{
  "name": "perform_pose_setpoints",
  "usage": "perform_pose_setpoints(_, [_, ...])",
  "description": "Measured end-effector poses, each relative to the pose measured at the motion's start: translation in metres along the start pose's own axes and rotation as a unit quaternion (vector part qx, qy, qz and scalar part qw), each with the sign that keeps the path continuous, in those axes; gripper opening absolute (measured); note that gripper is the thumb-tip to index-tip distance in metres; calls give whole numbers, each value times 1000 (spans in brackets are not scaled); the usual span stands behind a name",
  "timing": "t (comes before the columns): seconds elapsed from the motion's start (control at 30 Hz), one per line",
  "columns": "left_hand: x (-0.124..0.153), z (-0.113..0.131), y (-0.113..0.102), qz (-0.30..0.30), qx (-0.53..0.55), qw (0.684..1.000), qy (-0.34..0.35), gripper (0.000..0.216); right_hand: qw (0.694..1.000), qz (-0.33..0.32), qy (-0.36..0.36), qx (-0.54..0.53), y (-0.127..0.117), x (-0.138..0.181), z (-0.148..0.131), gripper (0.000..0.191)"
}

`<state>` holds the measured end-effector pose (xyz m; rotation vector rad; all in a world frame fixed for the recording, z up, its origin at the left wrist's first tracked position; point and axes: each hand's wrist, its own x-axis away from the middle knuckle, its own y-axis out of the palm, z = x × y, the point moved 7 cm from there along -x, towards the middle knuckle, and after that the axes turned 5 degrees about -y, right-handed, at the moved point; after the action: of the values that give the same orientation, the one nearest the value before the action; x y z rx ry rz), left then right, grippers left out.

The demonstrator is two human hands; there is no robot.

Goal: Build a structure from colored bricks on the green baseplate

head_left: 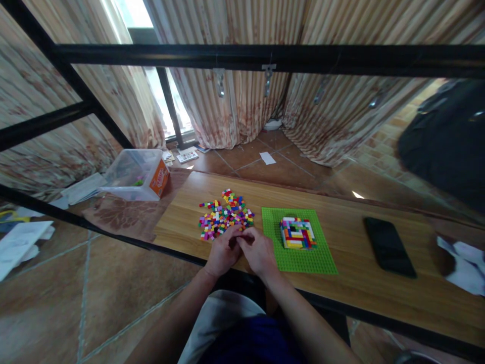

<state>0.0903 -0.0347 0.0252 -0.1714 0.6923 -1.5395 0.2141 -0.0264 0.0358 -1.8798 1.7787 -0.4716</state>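
Note:
My left hand [224, 248] and my right hand [258, 247] meet over the near edge of the wooden table, fingertips pinched together. Whatever lies between the fingers is too small and hidden to make out. Just beyond them spreads a loose pile of small colourful toy bricks [227, 215]. To the right of my right hand lies a green studded baseplate [271, 222]. On it stands a low, roughly square build of multicoloured bricks [297, 233], with a dark gap near its middle.
A black phone [389, 246] lies on the table's right, with crumpled white paper [464, 265] beyond it. At the left stands a clear plastic box [131, 169] with an orange label. A black metal bar [242, 54] crosses above the table, before striped curtains [242, 106].

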Motion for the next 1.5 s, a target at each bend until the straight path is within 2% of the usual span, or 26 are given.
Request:
perform_pose_setpoints(0.2, [0, 1, 1, -11, 19, 1000, -14, 38, 999, 2, -10, -48, -2, 2, 2, 16])
perform_pose_setpoints(0.33, [0, -1, 2, -11, 20, 999, -23, 31, 994, 23, -41, -103, -16, 8, 2, 23])
perform_pose_setpoints(0.43, [-1, 0, 2, -5, -1, 1000, -11, 23, 989, 47, -27, -139, -36, 12, 10, 26])
perform_pose_setpoints(0.63, [-1, -1, 2, 8, -21, 1000, 5, 22, 973, 121, 62, -187, -91, 23, 50, 36])
perform_pose_setpoints(0.77, [-1, -1, 2, 13, -31, 999, 9, 18, 956, 203, 104, -184, -127, 31, 78, 40])
perform_pose_setpoints(0.9, [-1, 0, 2, 11, -32, 999, 6, 17, 931, 260, 131, -220, -145, 36, 100, 40])
perform_pose_setpoints(1.0, [-1, 0, 2, 10, -27, 1000, 1, 17, 926, 275, 140, -216, -153, 35, 107, 37])
perform_pose_setpoints(1.1, [-2, 0, 2, 10, -22, 1000, -1, 17, 942, 266, 128, -158, -163, 26, 107, 34])
perform_pose_setpoints(1.23, [-2, 0, 1, 13, -20, 1000, -7, 16, 970, 221, 72, -72, -172, 3, 109, 32])
perform_pose_setpoints(1.5, [-3, 0, 1, 5, -25, 1000, -4, 16, 995, 86, -9, -54, -157, -40, 126, 32])
